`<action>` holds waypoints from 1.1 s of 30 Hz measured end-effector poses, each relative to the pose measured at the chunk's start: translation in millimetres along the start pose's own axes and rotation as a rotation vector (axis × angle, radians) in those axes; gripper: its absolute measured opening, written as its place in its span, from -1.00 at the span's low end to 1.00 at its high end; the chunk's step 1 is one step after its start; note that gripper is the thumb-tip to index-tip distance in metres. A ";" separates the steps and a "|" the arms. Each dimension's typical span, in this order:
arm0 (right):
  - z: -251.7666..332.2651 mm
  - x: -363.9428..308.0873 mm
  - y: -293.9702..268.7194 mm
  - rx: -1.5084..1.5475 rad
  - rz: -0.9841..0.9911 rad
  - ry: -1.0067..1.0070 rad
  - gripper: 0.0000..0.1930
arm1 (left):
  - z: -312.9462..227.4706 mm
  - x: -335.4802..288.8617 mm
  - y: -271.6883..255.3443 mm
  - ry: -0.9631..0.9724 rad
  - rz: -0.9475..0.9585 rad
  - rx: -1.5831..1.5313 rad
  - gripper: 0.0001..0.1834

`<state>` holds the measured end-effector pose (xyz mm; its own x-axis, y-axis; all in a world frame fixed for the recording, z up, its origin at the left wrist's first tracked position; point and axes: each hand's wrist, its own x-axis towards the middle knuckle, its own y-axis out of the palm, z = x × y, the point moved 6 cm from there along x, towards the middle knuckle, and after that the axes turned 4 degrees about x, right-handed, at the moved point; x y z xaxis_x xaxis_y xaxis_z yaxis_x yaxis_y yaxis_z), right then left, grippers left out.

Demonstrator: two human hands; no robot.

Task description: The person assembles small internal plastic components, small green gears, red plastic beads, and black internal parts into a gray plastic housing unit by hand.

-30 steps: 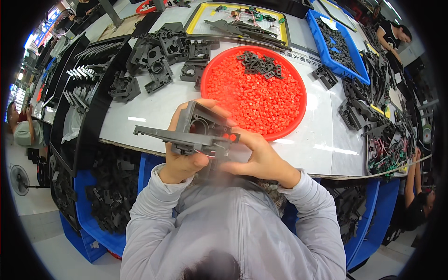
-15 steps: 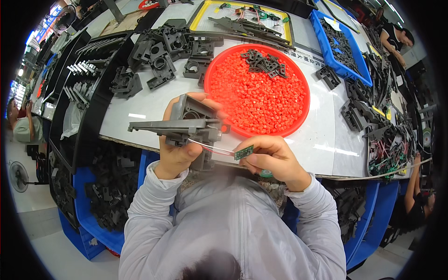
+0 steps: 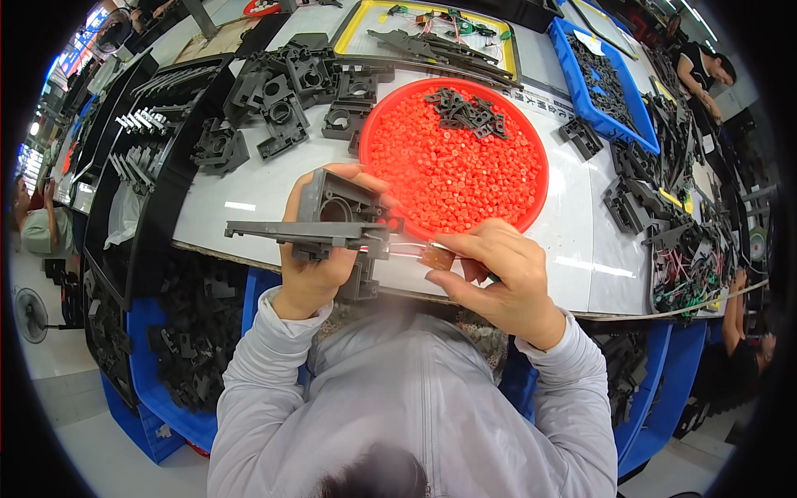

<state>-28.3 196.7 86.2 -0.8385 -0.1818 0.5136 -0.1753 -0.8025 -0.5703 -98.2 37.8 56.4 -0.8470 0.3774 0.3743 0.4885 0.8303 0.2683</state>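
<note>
My left hand [image 3: 320, 270] is closed round a dark grey plastic housing [image 3: 332, 217] with a round opening and a long flat arm pointing left. A red cap [image 3: 394, 224] shows at the housing's right end. Between thumb and fingers, my right hand [image 3: 506, 278] pinches a small circuit board [image 3: 437, 256] by its edge, its brownish face showing. Thin pale and red wires [image 3: 404, 248] run from the housing to the board. A bit of something green shows under the right fingers, too small to name.
Just beyond my hands stands a red round tray [image 3: 544, 178] of small red caps, with dark flat parts [image 3: 467, 113] on top. More grey housings [image 3: 286, 116] lie behind on the left. A blue bin [image 3: 643, 137] of dark parts and a pile of wired boards [image 3: 689, 278] are on the right.
My right hand has turned the circuit board over, from its green face to its brownish face. The housing in my left hand has tilted slightly.
</note>
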 end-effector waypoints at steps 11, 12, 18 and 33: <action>-16.6 1.7 -8.1 0.404 -0.239 0.130 -0.67 | 11.2 -2.4 2.9 -0.044 0.017 0.002 -0.44; -15.8 7.3 -8.1 0.362 -0.200 0.133 -0.69 | 13.4 -3.5 4.4 -0.087 -0.001 -0.094 -0.42; 4.9 27.4 -5.3 0.003 -0.090 -0.030 -0.74 | 19.2 -4.8 6.8 -0.085 0.018 -0.180 -0.21; 23.5 28.4 7.0 -0.393 -0.007 -0.214 -0.82 | 23.4 -7.1 5.0 -0.034 0.053 -0.102 -0.12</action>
<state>-41.2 172.6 111.9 -0.7183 -0.3236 0.6158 -0.3981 -0.5347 -0.7454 -94.6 48.9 34.4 -0.8253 0.4344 0.3608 0.5499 0.7635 0.3387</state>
